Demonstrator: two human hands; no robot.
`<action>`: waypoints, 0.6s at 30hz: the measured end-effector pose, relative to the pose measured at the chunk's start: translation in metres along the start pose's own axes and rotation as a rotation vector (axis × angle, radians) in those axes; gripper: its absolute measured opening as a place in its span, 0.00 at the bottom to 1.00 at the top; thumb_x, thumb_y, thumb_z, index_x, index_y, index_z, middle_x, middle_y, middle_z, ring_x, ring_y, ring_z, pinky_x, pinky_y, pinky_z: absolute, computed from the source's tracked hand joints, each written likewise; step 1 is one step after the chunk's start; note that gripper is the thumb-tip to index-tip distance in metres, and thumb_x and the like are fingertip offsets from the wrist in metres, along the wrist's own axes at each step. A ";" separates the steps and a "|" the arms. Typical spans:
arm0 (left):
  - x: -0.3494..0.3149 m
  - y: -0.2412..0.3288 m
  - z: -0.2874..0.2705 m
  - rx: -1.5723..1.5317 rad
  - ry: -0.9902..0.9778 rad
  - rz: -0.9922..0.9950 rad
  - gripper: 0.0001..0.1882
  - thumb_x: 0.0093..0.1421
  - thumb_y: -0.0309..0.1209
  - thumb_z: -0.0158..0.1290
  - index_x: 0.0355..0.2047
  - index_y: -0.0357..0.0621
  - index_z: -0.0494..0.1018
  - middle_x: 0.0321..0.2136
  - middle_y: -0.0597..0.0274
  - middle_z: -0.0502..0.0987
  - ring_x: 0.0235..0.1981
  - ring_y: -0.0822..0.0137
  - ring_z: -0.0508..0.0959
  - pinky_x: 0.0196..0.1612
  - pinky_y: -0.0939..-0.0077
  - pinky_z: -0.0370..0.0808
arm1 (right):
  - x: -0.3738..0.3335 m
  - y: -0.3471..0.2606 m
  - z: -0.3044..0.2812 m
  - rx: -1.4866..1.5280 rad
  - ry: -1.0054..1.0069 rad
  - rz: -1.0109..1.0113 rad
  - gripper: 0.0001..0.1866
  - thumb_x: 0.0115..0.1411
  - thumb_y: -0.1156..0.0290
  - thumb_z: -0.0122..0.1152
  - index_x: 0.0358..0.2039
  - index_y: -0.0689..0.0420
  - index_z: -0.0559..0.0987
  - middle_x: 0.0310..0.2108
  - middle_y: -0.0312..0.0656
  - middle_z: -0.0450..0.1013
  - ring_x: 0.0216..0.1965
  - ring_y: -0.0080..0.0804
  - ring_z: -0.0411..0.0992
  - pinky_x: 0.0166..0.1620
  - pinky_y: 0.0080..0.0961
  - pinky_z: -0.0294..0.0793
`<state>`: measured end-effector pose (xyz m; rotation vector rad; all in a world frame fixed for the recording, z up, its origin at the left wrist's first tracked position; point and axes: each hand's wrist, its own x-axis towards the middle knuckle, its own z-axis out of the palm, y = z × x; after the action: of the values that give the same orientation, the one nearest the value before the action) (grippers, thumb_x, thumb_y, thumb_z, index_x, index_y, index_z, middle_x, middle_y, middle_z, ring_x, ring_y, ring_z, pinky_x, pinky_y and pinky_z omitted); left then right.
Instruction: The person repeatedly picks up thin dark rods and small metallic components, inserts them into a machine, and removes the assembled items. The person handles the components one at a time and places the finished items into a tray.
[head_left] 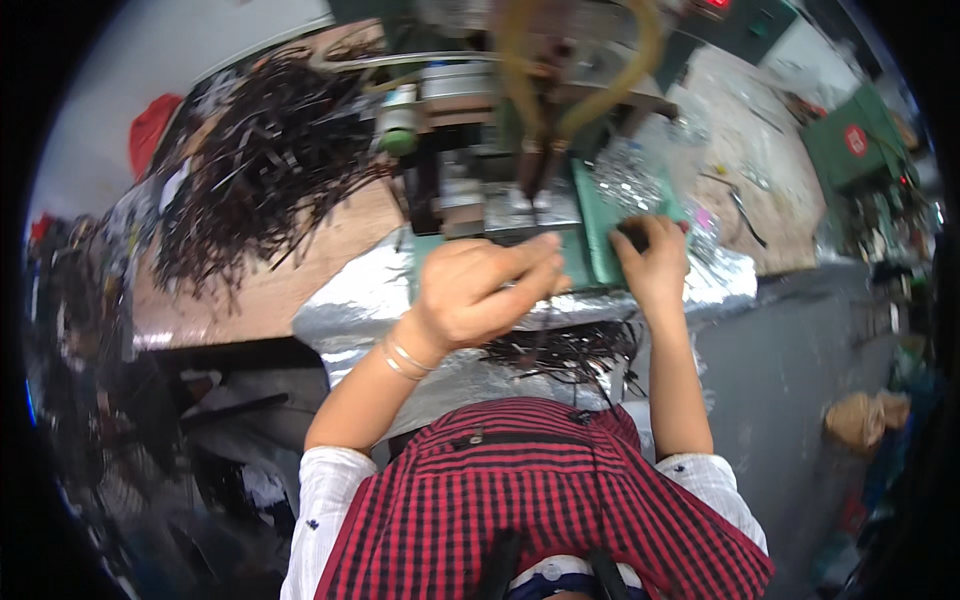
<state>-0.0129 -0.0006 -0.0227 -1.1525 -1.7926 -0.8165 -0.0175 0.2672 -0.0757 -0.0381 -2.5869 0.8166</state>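
Note:
My left hand (487, 290) is closed in a pinch in front of the machine, thumb and forefinger together. A thin dark strip (543, 318) hangs below its fingertips, blurred. My right hand (655, 262) rests over the right side of the green machine bed (597, 215), thumb and fingers apart, fingertips partly hidden. Just beyond it lies a heap of small shiny silver pieces (628, 178). Between my hands stands the machine's metal block (530, 208), under a blurred upright tool (535, 165).
A large tangle of dark strips (285, 150) covers the bench on the left. More dark strips (570, 352) lie on silver foil (365, 290) before me. A green-capped bottle (399, 120) stands by the machine. Pliers (745, 215) and a green box (855, 140) are at right.

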 end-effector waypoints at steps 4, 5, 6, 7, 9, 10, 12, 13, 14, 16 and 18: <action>-0.013 0.022 -0.006 -0.033 -0.010 -0.182 0.23 0.51 0.30 0.70 0.49 0.44 0.81 0.54 0.54 0.82 0.24 0.71 0.78 0.27 0.78 0.74 | 0.002 -0.010 0.009 -0.195 0.006 -0.117 0.04 0.57 0.76 0.65 0.33 0.60 0.80 0.35 0.49 0.76 0.43 0.54 0.73 0.46 0.46 0.72; -0.020 0.029 -0.013 0.030 0.019 -0.167 0.25 0.51 0.30 0.70 0.51 0.45 0.80 0.54 0.54 0.82 0.23 0.70 0.76 0.26 0.78 0.73 | 0.001 -0.009 0.011 -0.214 0.008 -0.153 0.04 0.58 0.77 0.63 0.35 0.60 0.79 0.35 0.50 0.76 0.42 0.55 0.73 0.45 0.48 0.72; -0.025 0.032 -0.027 0.144 -0.008 -0.146 0.22 0.52 0.30 0.69 0.49 0.46 0.80 0.52 0.55 0.83 0.23 0.70 0.75 0.26 0.78 0.72 | -0.003 -0.004 0.010 -0.164 0.024 -0.125 0.04 0.59 0.78 0.62 0.36 0.60 0.79 0.35 0.51 0.76 0.41 0.56 0.74 0.45 0.48 0.72; -0.030 0.032 -0.045 0.249 -0.036 -0.125 0.20 0.53 0.29 0.69 0.47 0.46 0.81 0.49 0.56 0.84 0.22 0.70 0.75 0.26 0.78 0.72 | -0.006 0.000 0.008 -0.120 0.039 -0.091 0.04 0.60 0.78 0.61 0.37 0.61 0.78 0.35 0.51 0.76 0.40 0.57 0.74 0.45 0.48 0.72; -0.032 0.017 -0.068 0.920 -0.036 -0.285 0.11 0.54 0.28 0.68 0.39 0.48 0.83 0.42 0.61 0.85 0.24 0.68 0.76 0.28 0.76 0.72 | -0.009 0.003 0.007 -0.028 0.060 -0.040 0.08 0.63 0.78 0.60 0.43 0.61 0.79 0.39 0.52 0.78 0.42 0.56 0.76 0.47 0.45 0.74; -0.031 -0.008 -0.078 0.767 0.107 -0.360 0.08 0.54 0.27 0.67 0.36 0.48 0.83 0.39 0.63 0.84 0.26 0.65 0.77 0.30 0.73 0.72 | -0.010 0.007 0.009 -0.011 0.098 -0.050 0.10 0.63 0.79 0.60 0.45 0.61 0.80 0.39 0.52 0.79 0.43 0.56 0.76 0.48 0.45 0.74; -0.029 -0.060 -0.091 0.657 0.150 -0.489 0.04 0.55 0.27 0.66 0.31 0.48 0.82 0.34 0.65 0.82 0.31 0.62 0.77 0.35 0.67 0.72 | -0.008 0.007 0.009 0.007 0.153 -0.097 0.13 0.64 0.79 0.60 0.49 0.60 0.82 0.40 0.51 0.80 0.43 0.53 0.78 0.49 0.42 0.75; -0.034 -0.078 -0.093 0.702 0.052 -0.553 0.02 0.55 0.27 0.65 0.29 0.47 0.82 0.33 0.65 0.81 0.34 0.60 0.76 0.37 0.64 0.72 | -0.006 0.004 0.007 0.018 0.139 -0.113 0.11 0.64 0.79 0.60 0.47 0.60 0.82 0.39 0.50 0.80 0.42 0.52 0.78 0.49 0.41 0.75; -0.044 -0.098 -0.091 0.771 -0.059 -0.558 0.02 0.55 0.26 0.64 0.29 0.47 0.83 0.33 0.64 0.81 0.36 0.58 0.76 0.39 0.63 0.72 | -0.004 0.002 0.007 0.030 0.126 -0.131 0.10 0.64 0.78 0.60 0.45 0.60 0.83 0.39 0.50 0.80 0.42 0.51 0.78 0.49 0.40 0.75; -0.070 -0.134 -0.075 0.907 -0.295 -0.591 0.03 0.53 0.26 0.61 0.28 0.47 0.83 0.34 0.62 0.79 0.39 0.56 0.76 0.41 0.61 0.73 | -0.003 -0.005 0.008 0.072 0.147 -0.118 0.07 0.63 0.78 0.62 0.40 0.60 0.84 0.37 0.48 0.80 0.40 0.48 0.78 0.49 0.38 0.75; -0.112 -0.173 -0.056 1.044 -0.419 -0.524 0.04 0.50 0.29 0.59 0.26 0.46 0.83 0.34 0.61 0.77 0.41 0.55 0.75 0.40 0.59 0.71 | -0.006 -0.002 0.006 0.055 0.174 -0.115 0.07 0.62 0.78 0.63 0.40 0.60 0.85 0.36 0.48 0.80 0.40 0.48 0.78 0.48 0.38 0.75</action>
<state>-0.1306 -0.1548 -0.1126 -0.1514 -2.4283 0.1891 -0.0143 0.2610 -0.0816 0.0535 -2.3789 0.8040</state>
